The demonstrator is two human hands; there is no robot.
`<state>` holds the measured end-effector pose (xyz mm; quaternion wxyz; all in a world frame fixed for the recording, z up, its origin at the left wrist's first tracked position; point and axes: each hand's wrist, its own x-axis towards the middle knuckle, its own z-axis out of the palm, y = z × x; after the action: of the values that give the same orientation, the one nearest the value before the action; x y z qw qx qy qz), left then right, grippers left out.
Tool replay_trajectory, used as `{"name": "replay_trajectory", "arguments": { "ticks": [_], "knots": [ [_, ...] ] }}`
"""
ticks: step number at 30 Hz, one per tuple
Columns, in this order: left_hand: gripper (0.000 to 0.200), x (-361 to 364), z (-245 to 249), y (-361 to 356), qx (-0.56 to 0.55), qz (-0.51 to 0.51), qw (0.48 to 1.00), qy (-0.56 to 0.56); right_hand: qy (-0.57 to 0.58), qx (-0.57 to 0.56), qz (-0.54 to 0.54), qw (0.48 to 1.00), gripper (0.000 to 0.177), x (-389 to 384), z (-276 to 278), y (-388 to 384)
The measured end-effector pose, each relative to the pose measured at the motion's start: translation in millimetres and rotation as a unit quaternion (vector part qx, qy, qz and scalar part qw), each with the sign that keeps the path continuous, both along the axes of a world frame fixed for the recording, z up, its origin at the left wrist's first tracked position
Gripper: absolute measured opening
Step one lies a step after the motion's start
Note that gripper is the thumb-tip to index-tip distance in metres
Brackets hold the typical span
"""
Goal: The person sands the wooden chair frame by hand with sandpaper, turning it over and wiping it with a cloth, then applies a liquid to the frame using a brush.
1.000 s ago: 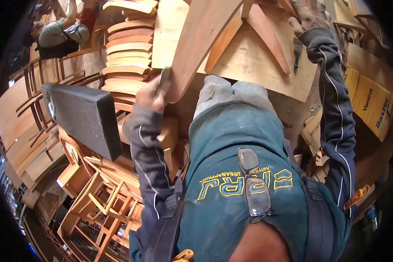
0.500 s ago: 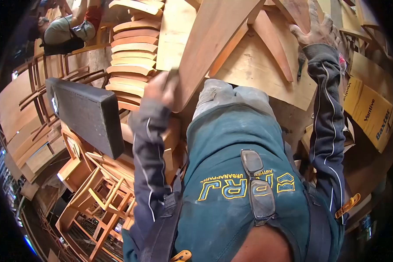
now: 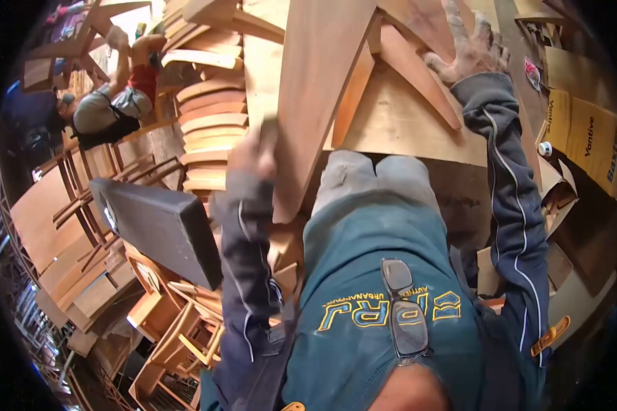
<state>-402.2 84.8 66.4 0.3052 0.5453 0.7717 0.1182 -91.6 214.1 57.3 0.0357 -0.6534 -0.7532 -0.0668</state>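
My left hand [image 3: 252, 159], smeared by motion, is closed around a small dark block [image 3: 270, 133] whose kind I cannot make out. It is at the left edge of a long, tapered brown wooden piece [image 3: 317, 82]. My right hand [image 3: 474, 53] lies with fingers spread on another wooden piece [image 3: 428, 24] at the top right. Between the hands, a narrow curved wooden leg [image 3: 418, 75] and a shorter orange-brown one [image 3: 353, 99] angle down over a pale plywood sheet [image 3: 391, 130].
A stack of curved wooden slats [image 3: 212, 120] stands left of my left hand. Nearer me are a dark padded slab [image 3: 154, 222] and wooden chair frames [image 3: 178, 342]. Another person [image 3: 110, 109] works at the far left. Yellow cartons [image 3: 586, 133] stand at the right.
The view has shifted, showing more of the other person and a raised wooden frame beside them. My left hand remains blurred at the piece's edge; my right hand stays spread on the wood.
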Motion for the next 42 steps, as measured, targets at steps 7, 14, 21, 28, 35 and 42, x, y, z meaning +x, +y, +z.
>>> {"name": "replay_trajectory", "arguments": {
  "ticks": [7, 14, 21, 28, 35, 42],
  "knots": [
    [0.024, 36, 8, 183, 0.113, -0.105, 0.983, -0.1, 0.016, -0.067, -0.049, 0.996, 0.089, 6, -14, 4],
    [0.028, 30, -4, 110, 0.113, -0.055, 0.992, 0.005, 0.066, -0.015, -0.045, 0.997, 0.09, 7, -20, 1],
    [0.036, 51, -10, 233, 0.099, 0.008, 0.995, -0.029, 0.078, -0.024, -0.025, 0.996, 0.09, 7, -19, 3],
    [0.03, 51, 1, 128, 0.118, 0.023, 0.993, -0.013, 0.052, -0.027, -0.029, 0.998, 0.091, 5, -13, 3],
    [0.033, 40, -30, 246, 0.138, -0.025, 0.99, -0.03, 0.037, -0.035, -0.03, 0.998, 0.092, 4, -18, 2],
    [0.032, 41, -29, 206, 0.156, -0.019, 0.984, 0.088, 0.072, -0.007, 0.002, 0.997, 0.089, 9, -18, 2]
  ]
}}
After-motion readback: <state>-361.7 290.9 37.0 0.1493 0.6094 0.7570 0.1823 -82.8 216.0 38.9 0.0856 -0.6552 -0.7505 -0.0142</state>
